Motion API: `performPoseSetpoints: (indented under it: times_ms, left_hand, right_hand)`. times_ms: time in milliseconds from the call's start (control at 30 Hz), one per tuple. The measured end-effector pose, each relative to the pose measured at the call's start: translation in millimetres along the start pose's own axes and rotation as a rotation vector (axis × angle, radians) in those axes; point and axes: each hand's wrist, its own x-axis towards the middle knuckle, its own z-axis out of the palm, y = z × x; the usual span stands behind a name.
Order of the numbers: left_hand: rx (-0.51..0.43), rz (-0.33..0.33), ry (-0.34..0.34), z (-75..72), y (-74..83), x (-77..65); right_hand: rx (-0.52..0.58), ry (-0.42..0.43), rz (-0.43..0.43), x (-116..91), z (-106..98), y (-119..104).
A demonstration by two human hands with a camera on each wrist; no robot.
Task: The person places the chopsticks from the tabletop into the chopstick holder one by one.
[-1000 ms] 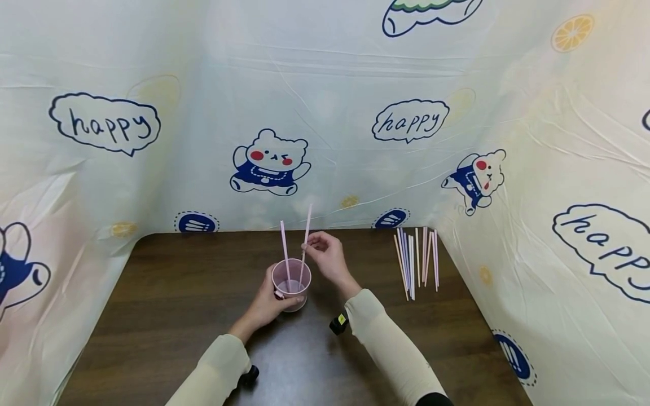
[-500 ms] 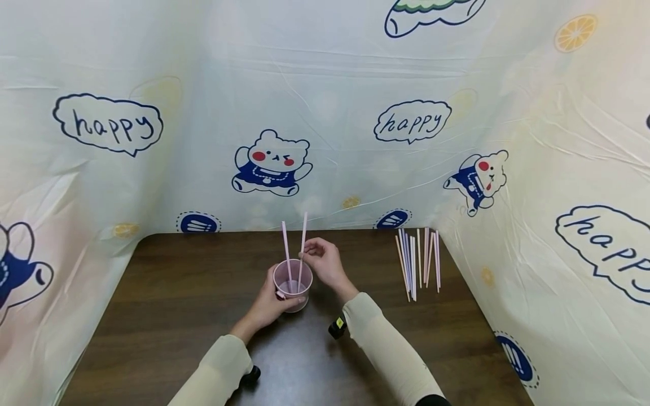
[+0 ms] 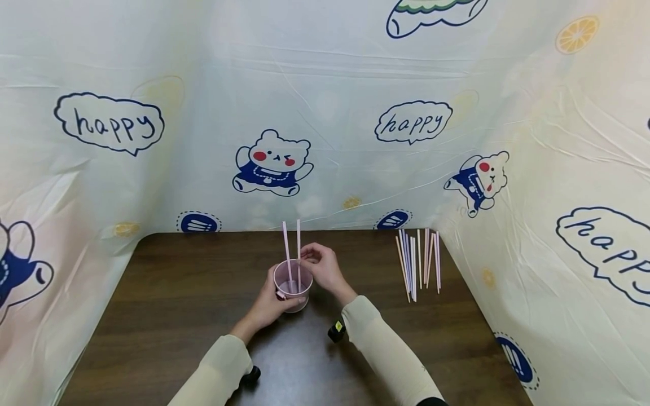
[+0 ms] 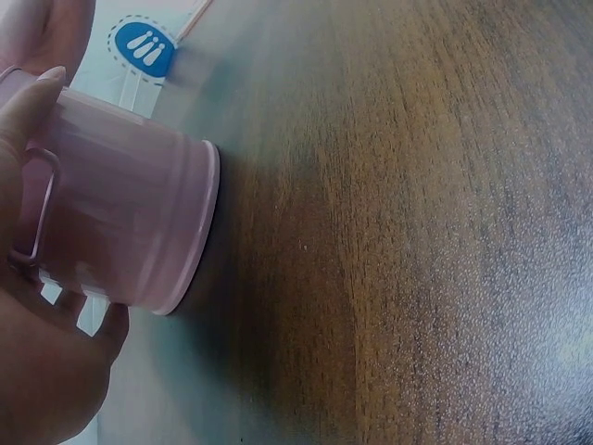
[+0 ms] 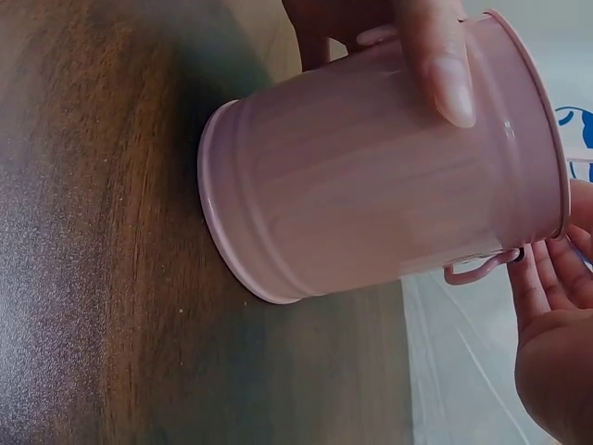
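A small pink pail (image 3: 297, 308) with side handles stands on the brown table. My left hand (image 3: 268, 303) grips it around the side, thumb across the front; in the left wrist view the fingers wrap the pail (image 4: 130, 199) near its handle. Two thin pink straws rise from inside, a left straw (image 3: 286, 242) leaning on its own and a right straw (image 3: 298, 237). My right hand (image 3: 325, 269) pinches the right straw at the pail's rim. Seen from the right wrist, the right hand (image 5: 561, 362) is beyond the rim of the pail, its fingertips partly hidden.
On the table's far right lies a loose row of several straws (image 3: 413, 265) in pink, purple, white and yellow. A pale printed curtain (image 3: 335, 169) hangs along the table's back and sides. A black device (image 3: 337, 331) is under my right wrist.
My right hand has moved down and slightly left to the rim, lowering the straw deeper into the pail and bringing it more upright. The left hand and pail have stayed put.
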Motion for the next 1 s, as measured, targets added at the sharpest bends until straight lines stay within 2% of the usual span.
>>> performPoseSetpoints:
  times_ms: [233,467,600,700,867,1000]
  left_hand:
    - [0.015,0.001,0.008,1.1,0.2,-1.0]
    - [0.003,-0.004,0.008,0.8,0.4,-0.2]
    - [0.01,0.004,0.013,1.1,1.8,-0.1]
    - [0.01,0.027,0.03,2.7,8.7,-1.6]
    - [0.003,0.054,0.044,3.3,30.8,-7.8]
    - [0.015,0.039,0.036,1.3,42.0,-11.3]
  right_hand:
    - [-0.036,-0.001,-0.026,-3.7,1.4,2.8]
    - [-0.011,-0.011,-0.01,-3.2,0.2,6.3]
    - [-0.016,-0.012,-0.004,0.5,-1.7,21.4]
    - [-0.057,0.004,0.001,4.3,-7.4,33.2]
    - [-0.14,0.07,0.01,10.5,-28.0,37.4]
    - [-0.289,0.107,0.012,14.2,-51.1,38.0]
